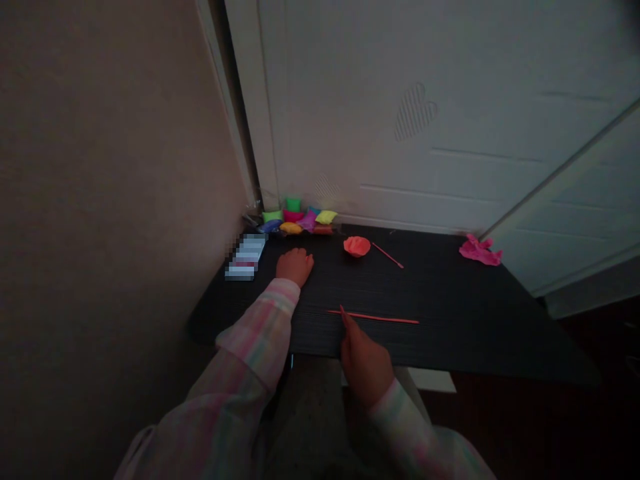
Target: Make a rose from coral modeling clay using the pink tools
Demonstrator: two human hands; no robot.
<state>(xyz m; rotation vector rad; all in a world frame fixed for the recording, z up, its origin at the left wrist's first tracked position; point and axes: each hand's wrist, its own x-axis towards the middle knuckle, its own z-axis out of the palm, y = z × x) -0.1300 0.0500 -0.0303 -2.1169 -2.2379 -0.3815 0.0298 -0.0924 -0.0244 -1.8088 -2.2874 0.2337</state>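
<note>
A thin red clay strip (385, 318) lies across the front half of the dark table, its left end tapering to a point. My right hand (366, 363) comes in from the front edge, index finger and thumb together at the strip near that left end, the other fingers curled. Farther back on the left, my left hand (295, 265) rests palm down with its fingers folded under; nothing shows in it. Beyond both hands sits a small coral-red cup-like form with a ruffled rim (357, 247). Beside it lies a thin pink stick (388, 255).
Several colourful clay packets (300, 219) are heaped at the table's back left. A blurred-out phone-like rectangle (247, 257) lies near the left edge. Crumpled pink material (481, 251) sits at the back right. A white panelled door (390, 167) stands behind the black table (475, 320).
</note>
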